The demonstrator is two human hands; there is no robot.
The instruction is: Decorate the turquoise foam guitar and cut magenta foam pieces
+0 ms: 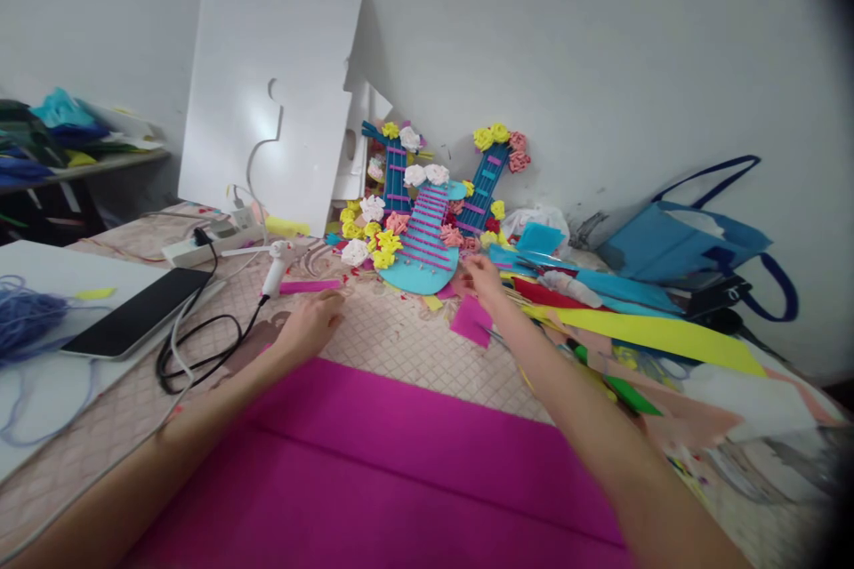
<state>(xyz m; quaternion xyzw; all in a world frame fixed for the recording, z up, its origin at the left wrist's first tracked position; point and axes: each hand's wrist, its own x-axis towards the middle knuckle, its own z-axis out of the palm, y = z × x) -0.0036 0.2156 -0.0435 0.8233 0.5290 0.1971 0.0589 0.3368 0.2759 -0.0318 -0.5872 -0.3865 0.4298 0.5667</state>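
Note:
My left hand [312,322] rests on the patterned table, fingers curled, just below a thin magenta strip [309,286]; what its fingers hold, if anything, cannot be made out. On the right, my right hand [481,277] reaches to the craft pieces beside the blue base of a guitar-shaped piece [419,270]. Its fingers are bent, and their tips are too small to read. A magenta square [471,322] lies beneath my right wrist. Across the near edge spreads a large magenta sheet [400,462], below both hands. Yellow, white and pink paper flowers [387,247] surround the guitar shapes.
At left are a white glue gun [275,270] with a black cable, a power strip [213,242], a phone [139,313] and blue yarn [27,316]. A white board [267,80] leans on the wall. Coloured sheets [654,333] and a blue bag [684,240] are at right.

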